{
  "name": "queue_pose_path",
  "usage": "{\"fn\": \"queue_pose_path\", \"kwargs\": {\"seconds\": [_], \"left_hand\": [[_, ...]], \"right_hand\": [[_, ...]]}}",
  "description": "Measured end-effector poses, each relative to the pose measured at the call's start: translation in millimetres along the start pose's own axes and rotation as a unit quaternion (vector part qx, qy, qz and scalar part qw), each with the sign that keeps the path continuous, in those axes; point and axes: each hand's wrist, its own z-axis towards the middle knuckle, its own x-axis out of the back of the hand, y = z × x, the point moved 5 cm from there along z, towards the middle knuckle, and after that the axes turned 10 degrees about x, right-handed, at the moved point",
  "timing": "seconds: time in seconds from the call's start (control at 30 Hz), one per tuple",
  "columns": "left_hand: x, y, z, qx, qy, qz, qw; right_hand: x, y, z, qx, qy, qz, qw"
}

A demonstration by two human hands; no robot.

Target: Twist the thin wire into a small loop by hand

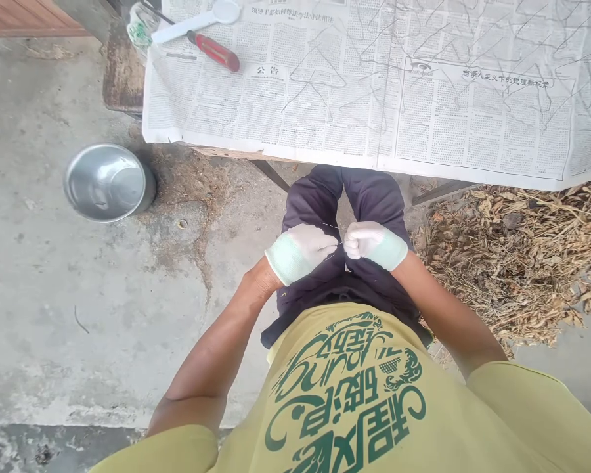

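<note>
Above my lap, my left hand [306, 249], in a white glove with a pale green cuff, has its fingers pressed together. Facing it a short gap away, my gloved right hand [372, 242] is curled closed. A thin wire [331, 225] runs between the two hands; its ends are too fine to follow, and part of it is hidden by the fingers. On the newspaper ahead lie several thin bent wires [320, 82], some crossing one another.
Newspaper [325, 135] covers the table, with a red-handled screwdriver [217, 52] and a white plastic spoon [197, 21] at its left. A metal pot [109, 184] stands on the concrete floor. Dry leaves and stalks [512, 263] are heaped at the right. A loose wire piece [81, 320] lies lower left.
</note>
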Motion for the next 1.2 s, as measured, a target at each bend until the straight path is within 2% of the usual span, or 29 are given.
{"fn": "queue_pose_path", "kwargs": {"seconds": [0.23, 0.43, 0.57, 0.77, 0.93, 1.2], "left_hand": [[-7.5, 7, 9, 0.022, 0.022, 0.024, 0.999], [-10.0, 3, 5, 0.003, -0.039, -0.019, 0.999], [-5.7, -10, -4, 0.061, -0.03, -0.007, 0.998], [-2.0, -12, -11, 0.105, -0.053, -0.014, 0.993], [2.0, -18, -15, 0.145, -0.025, 0.015, 0.989], [-5.3, -23, -18, 0.098, -0.032, 0.062, 0.993]], "right_hand": [[-6, 2, 1, 0.015, -0.015, -0.006, 1.0], [-1, -2, -1, 0.002, -0.026, 0.001, 1.0], [6, -6, -4, -0.011, -0.003, 0.02, 1.0], [6, -7, 0, -0.004, 0.007, 0.038, 0.999], [8, -8, 2, 0.001, 0.036, 0.041, 0.999], [8, -6, 3, 0.007, 0.032, 0.04, 0.999]]}}
